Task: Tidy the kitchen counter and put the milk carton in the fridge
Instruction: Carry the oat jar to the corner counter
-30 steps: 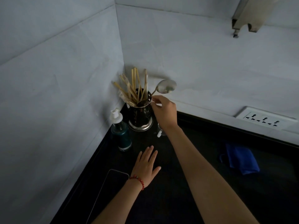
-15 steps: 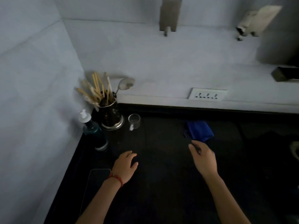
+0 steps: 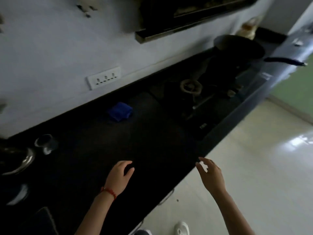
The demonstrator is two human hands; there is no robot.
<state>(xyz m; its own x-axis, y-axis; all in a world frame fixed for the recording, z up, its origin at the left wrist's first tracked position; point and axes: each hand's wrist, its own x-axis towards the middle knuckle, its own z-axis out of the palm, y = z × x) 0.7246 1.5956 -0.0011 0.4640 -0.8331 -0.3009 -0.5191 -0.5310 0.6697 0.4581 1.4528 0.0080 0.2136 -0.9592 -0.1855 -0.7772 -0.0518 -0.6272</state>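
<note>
My left hand (image 3: 119,177) rests palm down on the black counter (image 3: 152,141), fingers loosely curled, holding nothing. My right hand (image 3: 210,174) hovers open beyond the counter's front edge, over the floor, fingers spread and empty. A folded blue cloth (image 3: 120,111) lies near the back wall. A small clear glass cup (image 3: 45,142) stands at the left, beside the metal base of the utensil holder (image 3: 16,161). No milk carton is visible.
A gas stove (image 3: 199,92) with a dark pan (image 3: 238,46) sits further right along the counter. A wall socket (image 3: 103,78) is above the cloth. A phone (image 3: 40,219) lies at the lower left. Pale tiled floor (image 3: 254,158) lies right of the counter.
The view has swung right, away from the corner, toward the stove and floor. My right hand left the spoon in the holder and drew back past the counter edge. The left hand stays on the counter.
</note>
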